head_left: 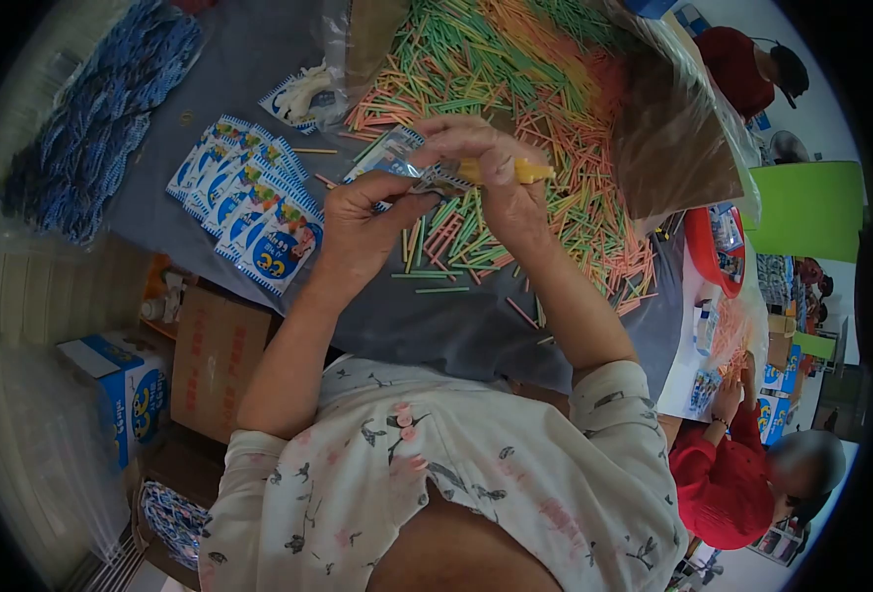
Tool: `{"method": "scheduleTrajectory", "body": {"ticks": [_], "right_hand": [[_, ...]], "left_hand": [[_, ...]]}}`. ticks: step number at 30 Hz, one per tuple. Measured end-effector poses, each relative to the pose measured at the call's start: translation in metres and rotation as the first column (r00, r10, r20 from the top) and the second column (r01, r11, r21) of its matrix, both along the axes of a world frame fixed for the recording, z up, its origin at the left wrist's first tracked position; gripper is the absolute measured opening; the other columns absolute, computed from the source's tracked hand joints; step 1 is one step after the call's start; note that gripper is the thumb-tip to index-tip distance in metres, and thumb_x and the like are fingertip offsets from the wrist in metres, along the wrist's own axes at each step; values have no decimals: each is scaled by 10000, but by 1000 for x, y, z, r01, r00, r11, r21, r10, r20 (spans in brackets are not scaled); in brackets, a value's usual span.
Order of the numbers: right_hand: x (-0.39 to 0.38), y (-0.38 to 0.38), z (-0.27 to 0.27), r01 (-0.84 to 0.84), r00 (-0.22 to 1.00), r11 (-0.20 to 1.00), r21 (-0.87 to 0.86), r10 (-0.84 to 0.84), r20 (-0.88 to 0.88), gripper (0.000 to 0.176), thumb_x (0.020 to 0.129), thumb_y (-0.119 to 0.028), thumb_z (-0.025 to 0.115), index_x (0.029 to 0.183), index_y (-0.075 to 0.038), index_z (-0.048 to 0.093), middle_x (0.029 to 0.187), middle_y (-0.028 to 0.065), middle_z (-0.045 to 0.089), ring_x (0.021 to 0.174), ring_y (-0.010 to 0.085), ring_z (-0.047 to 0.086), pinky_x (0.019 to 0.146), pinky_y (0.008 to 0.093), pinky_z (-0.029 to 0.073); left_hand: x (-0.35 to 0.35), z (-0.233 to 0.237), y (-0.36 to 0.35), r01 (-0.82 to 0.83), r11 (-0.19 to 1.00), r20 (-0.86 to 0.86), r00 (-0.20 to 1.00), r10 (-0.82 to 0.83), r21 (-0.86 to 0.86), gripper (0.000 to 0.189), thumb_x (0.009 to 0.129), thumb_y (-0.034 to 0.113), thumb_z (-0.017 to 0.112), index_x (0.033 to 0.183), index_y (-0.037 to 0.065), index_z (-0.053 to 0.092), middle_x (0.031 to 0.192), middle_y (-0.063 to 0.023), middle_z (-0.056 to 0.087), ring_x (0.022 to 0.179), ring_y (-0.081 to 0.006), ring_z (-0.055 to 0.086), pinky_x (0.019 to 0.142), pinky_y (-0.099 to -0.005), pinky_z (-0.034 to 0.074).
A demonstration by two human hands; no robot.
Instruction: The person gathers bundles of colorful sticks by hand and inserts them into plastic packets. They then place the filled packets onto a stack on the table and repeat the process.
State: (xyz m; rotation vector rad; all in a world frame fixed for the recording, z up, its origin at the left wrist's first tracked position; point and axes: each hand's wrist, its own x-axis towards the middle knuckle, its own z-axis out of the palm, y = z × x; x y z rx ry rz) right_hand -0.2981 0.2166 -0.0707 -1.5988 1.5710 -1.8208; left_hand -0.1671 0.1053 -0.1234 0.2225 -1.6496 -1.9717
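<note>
Above the table my left hand [363,222] is closed, thumb and fingers pinching the lower edge of a small printed packet [389,155] with a clear part. My right hand [504,187] is at the packet's other side, its fingers curled round a yellow object [533,172], perhaps a bundle of sticks, whose one end points toward the packet. Fingers hide part of both things. Just beyond and below the hands lies a big heap of thin pink, green and orange sticks [456,79]. Beside my left hand several blue-and-white printed packets [274,237] lie overlapping.
A long bundle of blue strips of packets [111,109] lies at the far left. Near it is an open packet with white contents [303,96]. Cardboard boxes [218,355] stand below the table's left side. At right, a person in red [727,488] works beside a red basin [711,252].
</note>
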Motion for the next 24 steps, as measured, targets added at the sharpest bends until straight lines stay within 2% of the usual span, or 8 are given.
{"method": "scheduleTrajectory", "body": {"ticks": [1,3,7,9,12,16,21,24], "right_hand": [[0,0,2,2,1000,1000,-3,-2,-6,585,981,-536,436,1019,-18,704,1004,118,706,1100,248,605,1020,413,409],[0,-2,7,28,978,1000,8,-26,-207,585,983,-543,407,988,-56,731,1090,114,691,1165,285,560,1041,430,376],[-7,0,9,-22,993,998,-59,15,-117,607,984,-557,374,960,-76,743,1142,121,675,1159,310,547,1037,439,369],[-10,7,19,-21,956,1000,-5,19,-291,614,984,-560,366,966,-74,741,1174,115,662,1158,307,532,1030,440,372],[-8,13,18,-8,952,1000,14,12,-305,615,984,-562,363,969,-77,742,1162,109,670,1145,301,542,1019,438,379],[-7,23,18,0,955,1000,-16,-5,-296,603,985,-553,373,970,-77,743,1109,106,691,1126,302,559,1005,434,391],[-8,33,11,-29,990,999,19,31,-135,625,963,-576,402,949,-48,736,984,97,716,1030,277,618,988,421,402],[-8,34,10,-15,990,1000,28,19,-141,640,949,-591,420,926,-32,731,917,98,717,988,263,639,972,414,409]], "left_hand": [[-1,0,1,2,1000,-6,1000,-2,-3,110,812,-15,728,921,-10,721,822,-25,684,724,-58,595,648,-216,484],[-2,-2,1,52,994,-7,999,-51,93,107,830,-5,721,937,-11,721,848,-23,688,732,-52,596,649,-204,485],[-3,-6,8,63,989,-10,998,-63,133,125,838,-10,712,962,-3,723,875,-26,691,744,-52,603,647,-200,488],[-6,-7,11,70,994,-44,997,-67,85,147,848,-18,699,994,-9,717,886,-29,691,759,-53,608,652,-197,495],[-7,-2,15,95,978,-29,995,-91,186,164,852,-19,695,1016,-22,707,889,-40,691,767,-50,608,659,-192,498],[-11,-4,17,113,976,-40,993,-107,184,172,863,-15,685,1034,-29,699,894,-46,693,765,-48,606,666,-185,498],[-13,-7,16,138,987,61,988,-143,87,156,871,53,702,1011,-14,718,845,-21,696,749,-43,602,652,-190,479],[-14,-4,18,159,985,99,981,-166,72,164,878,95,705,1000,-12,725,814,-9,694,733,-31,585,632,-191,462]]}}
